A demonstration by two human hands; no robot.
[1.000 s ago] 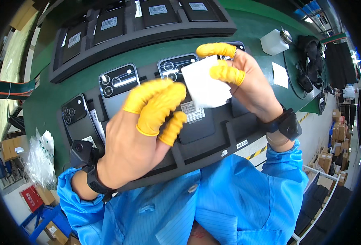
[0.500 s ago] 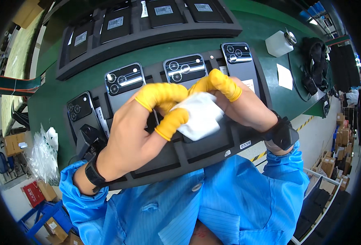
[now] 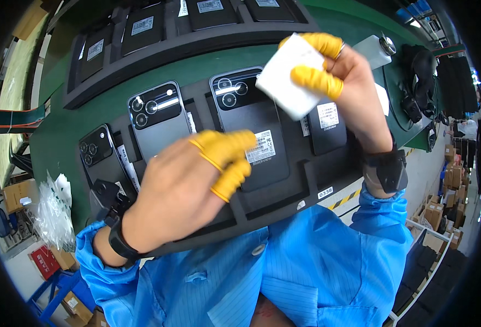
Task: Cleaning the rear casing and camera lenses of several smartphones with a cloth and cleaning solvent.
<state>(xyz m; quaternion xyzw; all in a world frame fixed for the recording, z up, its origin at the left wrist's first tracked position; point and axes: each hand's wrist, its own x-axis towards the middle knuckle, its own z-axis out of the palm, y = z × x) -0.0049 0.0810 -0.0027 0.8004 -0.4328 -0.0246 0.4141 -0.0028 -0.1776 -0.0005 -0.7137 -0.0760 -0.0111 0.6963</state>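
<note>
A folded white wiping cloth [image 3: 288, 76] is pinched between the thumb and fingers of my right hand [image 3: 352, 76], raised over the right part of the foam tray. Yellow finger cots cover several fingertips on both hands. My left hand [image 3: 178, 188] hovers over the tray's middle, thumb and fingers apart with nothing between them. Its fingertips overlap the white label of the middle-right phone [image 3: 273, 169], a dark phone lying camera-side up. Left of it lie a second phone [image 3: 159, 133] and a third phone [image 3: 105, 158]. The rightmost phone [image 3: 327, 139] is partly hidden by my right hand and the cloth.
The black foam tray [image 3: 300, 205] lies close to my body on a green table [image 3: 191, 73]. A second black tray [image 3: 197, 48] with several dark labelled devices stands behind it. A white bottle [image 3: 372, 50] is at the right, clear plastic bags [image 3: 52, 212] at the left.
My right hand has moved up and right with the cloth. My left hand has let go of the cloth and lowered slightly, uncovering the middle-right phone's label.
</note>
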